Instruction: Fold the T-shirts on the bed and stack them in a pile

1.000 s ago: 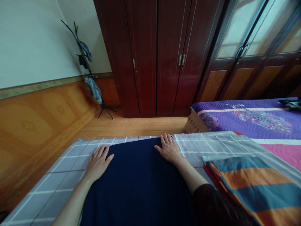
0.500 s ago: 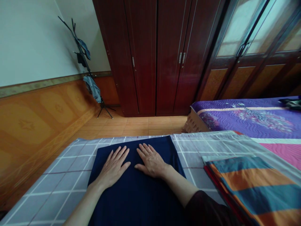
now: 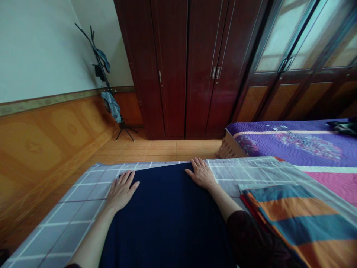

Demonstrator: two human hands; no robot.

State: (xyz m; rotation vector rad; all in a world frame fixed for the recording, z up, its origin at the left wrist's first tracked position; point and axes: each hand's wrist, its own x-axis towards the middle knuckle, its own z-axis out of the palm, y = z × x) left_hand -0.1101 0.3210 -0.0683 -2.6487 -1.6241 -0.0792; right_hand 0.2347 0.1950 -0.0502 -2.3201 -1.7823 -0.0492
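Note:
A dark navy cloth [image 3: 164, 212] lies flat and smooth in front of me, and its lower end runs out of view. My left hand [image 3: 120, 190] rests palm down at its far left corner, fingers stretched out. At the far right corner my right hand [image 3: 202, 173] lies flat too, fingertips near the far edge of the bed. Neither hand grips anything. Beneath the cloth is a grey checked bedsheet [image 3: 75, 208] with white lines.
On the right lies a folded stack of striped blue and orange cloth [image 3: 306, 216]. Beyond it stands a bed with a purple floral cover [image 3: 279, 139]. A dark red wardrobe [image 3: 173, 74] rises behind tiled floor, with a coat rack [image 3: 107, 80] to its left.
Both hands have slid apart from the middle of the navy cloth. The left moved to the left edge, the right to the far right corner. The view shifted slightly.

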